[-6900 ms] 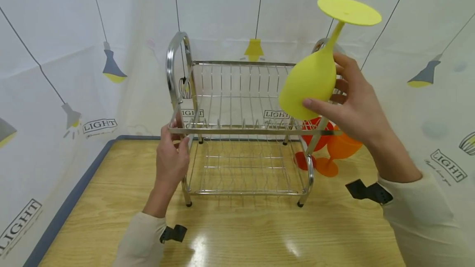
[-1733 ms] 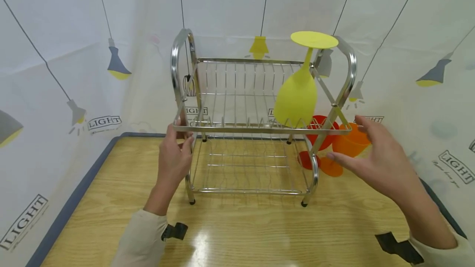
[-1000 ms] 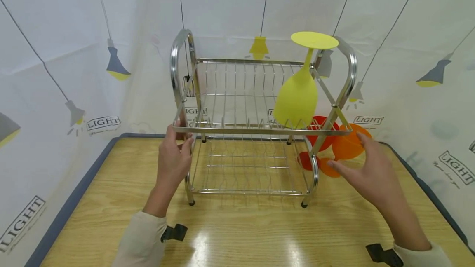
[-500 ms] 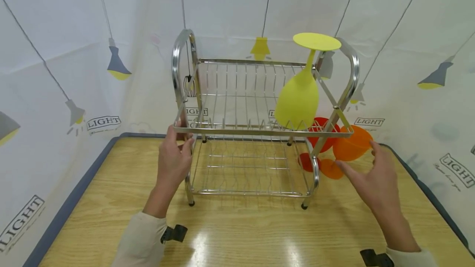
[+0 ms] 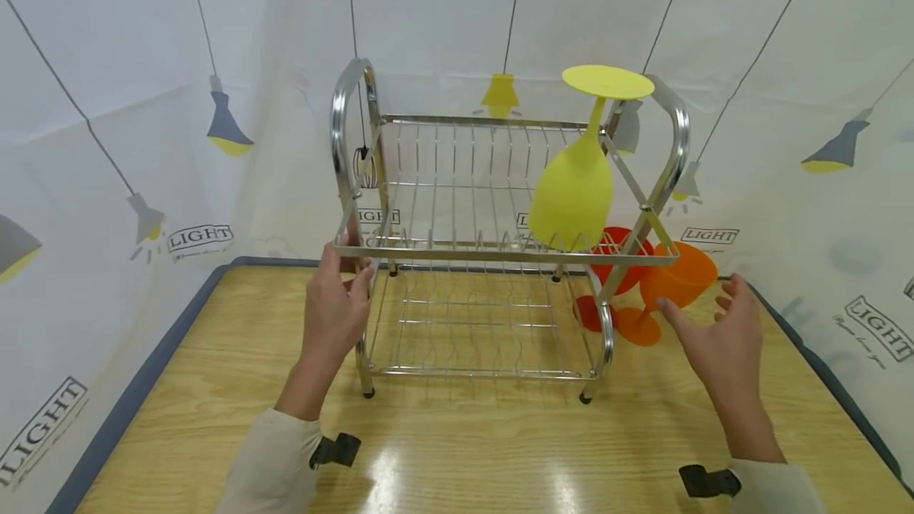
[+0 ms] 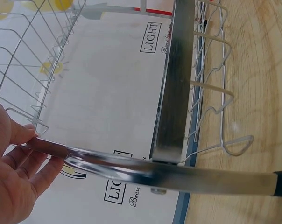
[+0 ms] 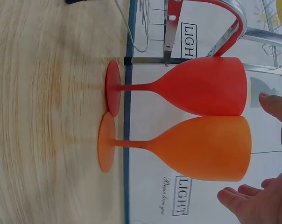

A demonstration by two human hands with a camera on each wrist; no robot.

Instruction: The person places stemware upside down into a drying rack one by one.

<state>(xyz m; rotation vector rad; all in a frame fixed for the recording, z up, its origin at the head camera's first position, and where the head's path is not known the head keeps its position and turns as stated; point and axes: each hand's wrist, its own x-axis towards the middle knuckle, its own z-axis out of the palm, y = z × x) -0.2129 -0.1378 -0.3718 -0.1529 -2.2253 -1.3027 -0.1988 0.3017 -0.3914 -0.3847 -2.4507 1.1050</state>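
My left hand (image 5: 334, 300) holds the left post of the two-tier metal dish rack (image 5: 493, 255). In the left wrist view, the thumb and fingers (image 6: 46, 177) curl round the chrome tube. A yellow goblet (image 5: 571, 193) rests upside down in the right end of the upper tier, its foot on top. My right hand (image 5: 728, 347) is empty beside the orange goblet (image 5: 678, 274), thumb and fingers spread apart around its bowl. Upright on the table, the orange goblet stands side by side with a red goblet (image 7: 201, 86), partly hidden by the rack in the head view.
The rack's lower tier (image 5: 474, 322) sits just above the wooden table (image 5: 457, 450). A white cloth (image 5: 435, 14) printed with lamps hangs behind and at both sides. The rack's right front leg (image 5: 587, 391) stands left of my right hand.
The yellow goblet went from my right hand into the upper tier upside down and was let go. My right hand then moved down to the orange goblet. My left hand stayed on the rack.
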